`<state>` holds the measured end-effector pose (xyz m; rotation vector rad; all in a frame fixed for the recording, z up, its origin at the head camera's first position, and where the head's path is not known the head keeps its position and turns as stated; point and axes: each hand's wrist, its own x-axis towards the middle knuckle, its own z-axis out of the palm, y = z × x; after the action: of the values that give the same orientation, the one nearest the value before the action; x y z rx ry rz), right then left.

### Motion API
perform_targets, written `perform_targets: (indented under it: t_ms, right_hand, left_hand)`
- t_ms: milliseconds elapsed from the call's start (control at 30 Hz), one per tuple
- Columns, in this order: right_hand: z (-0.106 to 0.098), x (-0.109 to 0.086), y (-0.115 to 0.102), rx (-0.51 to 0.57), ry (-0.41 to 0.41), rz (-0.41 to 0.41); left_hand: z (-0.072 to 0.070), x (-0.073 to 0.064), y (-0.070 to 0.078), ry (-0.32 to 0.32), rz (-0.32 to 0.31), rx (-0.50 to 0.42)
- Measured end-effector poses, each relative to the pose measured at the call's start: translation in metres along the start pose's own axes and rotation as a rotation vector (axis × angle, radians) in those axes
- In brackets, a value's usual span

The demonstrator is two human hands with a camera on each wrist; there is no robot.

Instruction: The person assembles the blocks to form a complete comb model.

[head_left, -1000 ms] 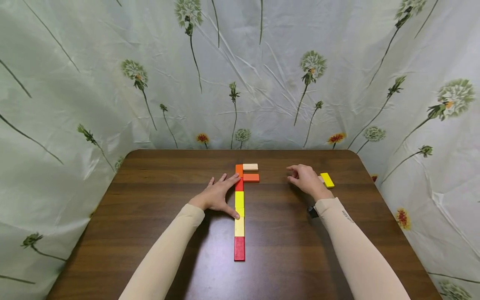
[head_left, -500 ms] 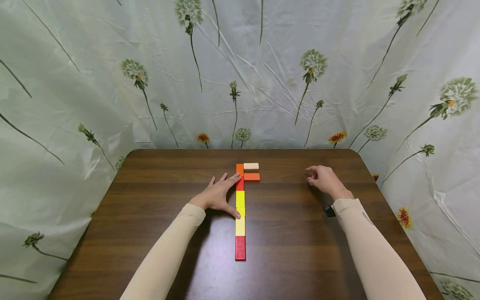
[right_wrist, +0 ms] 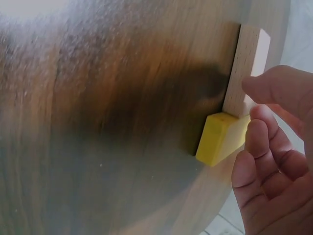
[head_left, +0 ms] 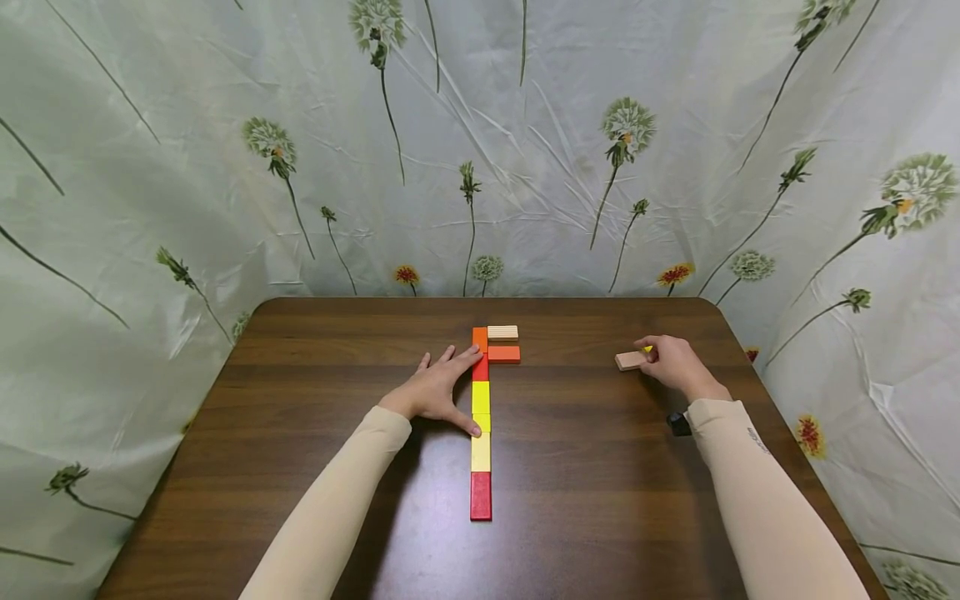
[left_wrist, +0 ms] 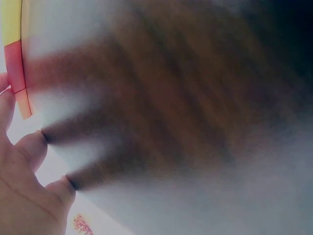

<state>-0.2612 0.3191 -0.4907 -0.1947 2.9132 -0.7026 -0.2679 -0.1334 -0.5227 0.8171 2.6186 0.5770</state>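
Observation:
My left hand (head_left: 437, 393) lies spread along a column of coloured blocks. Its fingertips are at the red block (head_left: 480, 368), and its thumb is by the yellow block (head_left: 481, 423). Over on the right, my right hand (head_left: 678, 367) is bent over a plain wooden block (head_left: 628, 361). In the right wrist view its uppermost digit overlaps the side of the wooden block (right_wrist: 239, 73), while the other fingers are loosely curled near a yellow block (right_wrist: 215, 137). The two blocks meet at a corner. In the head view, the hand hides most of that yellow block.
At the column's far end is an orange block (head_left: 480, 338), with a striped wooden block (head_left: 502, 332) and an orange-red block (head_left: 504, 355) to its right. A pale yellow block (head_left: 481, 452) and dark red block (head_left: 481, 497) form the near end. Flowered cloth (head_left: 525, 167) hangs behind the table (head_left: 337, 350).
My right hand has moved right to the loose blocks, bringing the plain wooden block into view at its fingertips. My left hand has stayed at the column.

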Motion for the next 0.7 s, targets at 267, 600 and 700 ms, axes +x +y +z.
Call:
perform_targets:
  t_ms: [267,600,700]
  right_hand:
    - [-0.0006,-0.0016,0.0078,-0.002,-0.012,0.024]
    - [0.0013,-0.0039,0.0108,-0.006,-0.004,0.032]
    - [0.0018,-0.0037,0.0111,-0.009,0.002,0.028]
  left_hand:
    - [-0.0005,-0.0004,0.0007,-0.001,0.0,-0.003]
    - [-0.0003,-0.0002,0.0,-0.001,-0.002,-0.006]
    - [-0.0002,-0.0001,-0.0005,-0.002,-0.002,-0.004]
